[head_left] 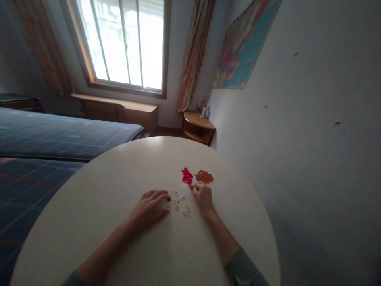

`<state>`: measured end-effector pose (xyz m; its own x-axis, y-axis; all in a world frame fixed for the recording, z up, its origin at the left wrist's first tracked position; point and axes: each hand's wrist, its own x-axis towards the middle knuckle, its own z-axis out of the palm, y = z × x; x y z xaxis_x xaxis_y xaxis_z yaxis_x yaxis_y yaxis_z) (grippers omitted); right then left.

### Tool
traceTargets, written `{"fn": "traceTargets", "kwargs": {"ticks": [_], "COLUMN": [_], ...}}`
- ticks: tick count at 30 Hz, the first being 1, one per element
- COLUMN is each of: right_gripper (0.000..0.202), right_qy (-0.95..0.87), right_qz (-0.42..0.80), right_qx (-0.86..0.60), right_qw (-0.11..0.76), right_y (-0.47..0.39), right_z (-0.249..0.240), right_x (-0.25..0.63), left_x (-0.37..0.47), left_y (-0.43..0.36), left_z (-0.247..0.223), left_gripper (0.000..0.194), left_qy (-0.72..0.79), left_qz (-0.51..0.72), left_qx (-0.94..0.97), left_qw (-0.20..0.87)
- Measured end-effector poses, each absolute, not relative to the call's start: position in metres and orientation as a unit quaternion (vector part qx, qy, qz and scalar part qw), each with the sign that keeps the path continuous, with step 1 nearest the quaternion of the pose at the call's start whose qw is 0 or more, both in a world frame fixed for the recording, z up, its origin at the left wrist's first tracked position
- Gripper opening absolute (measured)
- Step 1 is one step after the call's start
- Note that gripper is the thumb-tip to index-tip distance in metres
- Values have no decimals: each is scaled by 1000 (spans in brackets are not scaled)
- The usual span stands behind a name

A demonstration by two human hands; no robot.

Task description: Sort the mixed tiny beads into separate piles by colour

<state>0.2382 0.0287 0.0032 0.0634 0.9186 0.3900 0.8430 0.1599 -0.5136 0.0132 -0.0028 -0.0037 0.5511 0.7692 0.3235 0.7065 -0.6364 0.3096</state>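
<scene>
My left hand lies on the white table with its fingers apart, thumb and fingertips around a loose scatter of small pieces. Pale pink pieces and pale yellow pieces lie just right of it, with a few dark and red bits by its fingertips. My right hand is closed, its fingers curled and its fingertips at a small red piece. That piece is at the near edge of a pile of red pieces. Right beside this pile is a pile of brown pieces. The pieces' exact kind is too small to tell.
The round white table stands close to a wall on the right. A bed with a plaid dark mattress is at the left. Beyond are a low wooden cabinet, a corner shelf and a window.
</scene>
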Motion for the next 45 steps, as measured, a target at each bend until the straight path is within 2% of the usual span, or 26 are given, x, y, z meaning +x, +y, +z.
{"fn": "traceTargets", "kwargs": {"ticks": [18, 29, 35, 39, 45], "right_gripper": [25, 24, 25, 29, 18], "right_qy": [-688, -698, -689, -739, -832], "right_qz": [69, 75, 78, 115, 126], "right_qx": [-624, -623, -618, -541, -423], "right_qw": [363, 345, 369, 384, 338], "right_y": [29, 28, 28, 25, 21], "right_z": [0, 0, 0, 2, 3], "right_x": [238, 237, 238, 236, 235], "left_x": [14, 14, 14, 14, 14], "left_y": [-5, -5, -6, -5, -4], "left_z": [1, 2, 2, 0, -2], "left_gripper": [29, 30, 29, 30, 30], "left_qy": [424, 427, 426, 426, 422], "left_qz": [216, 212, 219, 215, 226], "left_qx": [876, 876, 874, 875, 875], "left_qw": [82, 80, 76, 76, 69]}}
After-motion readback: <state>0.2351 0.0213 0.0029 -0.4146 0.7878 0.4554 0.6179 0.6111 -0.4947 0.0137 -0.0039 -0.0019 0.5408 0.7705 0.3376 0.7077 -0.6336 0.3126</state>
